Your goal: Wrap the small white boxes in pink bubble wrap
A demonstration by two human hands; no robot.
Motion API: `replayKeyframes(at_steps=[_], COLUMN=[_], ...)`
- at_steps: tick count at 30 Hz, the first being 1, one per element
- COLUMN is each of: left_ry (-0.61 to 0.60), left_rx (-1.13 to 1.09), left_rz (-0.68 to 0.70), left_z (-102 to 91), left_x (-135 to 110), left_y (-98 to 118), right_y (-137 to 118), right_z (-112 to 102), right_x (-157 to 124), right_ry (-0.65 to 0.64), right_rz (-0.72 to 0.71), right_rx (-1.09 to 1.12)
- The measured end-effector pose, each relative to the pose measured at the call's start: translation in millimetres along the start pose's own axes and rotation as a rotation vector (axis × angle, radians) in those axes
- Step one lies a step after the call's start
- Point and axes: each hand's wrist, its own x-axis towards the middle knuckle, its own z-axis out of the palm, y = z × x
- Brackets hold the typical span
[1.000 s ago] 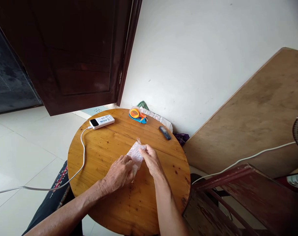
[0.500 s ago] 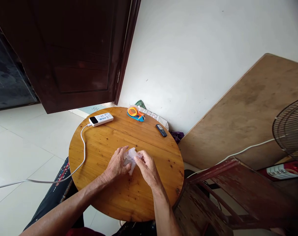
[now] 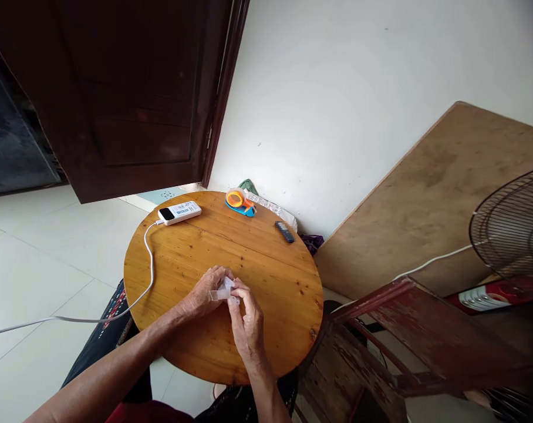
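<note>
Between my two hands, over the round wooden table (image 3: 187, 267), is a small translucent whitish plastic piece (image 3: 222, 292); its exact kind I cannot make out. My left hand (image 3: 208, 289) grips it from the left, fingers curled over its far side. From the right, my right hand (image 3: 248, 317) pinches it between thumb and fingers. Part of the piece is hidden behind the fingers, and a flat clear strip of it sticks out toward the left palm.
A white device (image 3: 181, 212) with a plugged-in cable (image 3: 151, 261) sits at the table's far left. Toward the back are an orange and blue tape dispenser (image 3: 240, 202) and a dark, partly blurred handheld object (image 3: 284, 231). A wooden chair (image 3: 363, 352) and a fan (image 3: 513, 223) stand right.
My right hand has moved left and slightly lower, closer to my left hand. The plastic piece has turned and looks more folded together. The left fingers have curled in. The view has shifted slightly.
</note>
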Motion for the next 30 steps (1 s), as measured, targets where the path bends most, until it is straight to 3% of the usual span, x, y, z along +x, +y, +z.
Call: replayKeyframes(at_steps=[5, 10, 20, 23, 27, 30], left_ry=[-0.141, -0.226, -0.158, -0.127, -0.129, -0.169], left_rx=[-0.029, 0.152, 0.120, 0.099, 0.079, 0.184], left_rz=[0.068, 0.185, 0.145, 0.061, -0.190, -0.335], left_z=[-15.6, -22.9, -19.9, -21.2, -21.0, -19.0], left_x=[-6.1, -11.9, -4.8, -7.9, -7.1, 1.4], left_y=[-2.9, -1.9, 7.0, 14.7, 22.3, 22.9], right_y=[6.4, 8.9, 3.9, -0.9, -2.9, 7.0], right_z=[0.4, -1.9, -3.0, -6.0, -10.2, -10.5], right_x=[-1.9, -3.2, -2.0, 0.5, 12.6, 28.4], right_ry=[-0.007, -0.047, -0.050, -0.053, -0.106, -0.166], right_rz=[-0.056, -0.072, 0.008, 0.070, 0.237, 0.306], right_rx=[-0.051, -0.072, -0.039, -0.023, 0.002, 0.042])
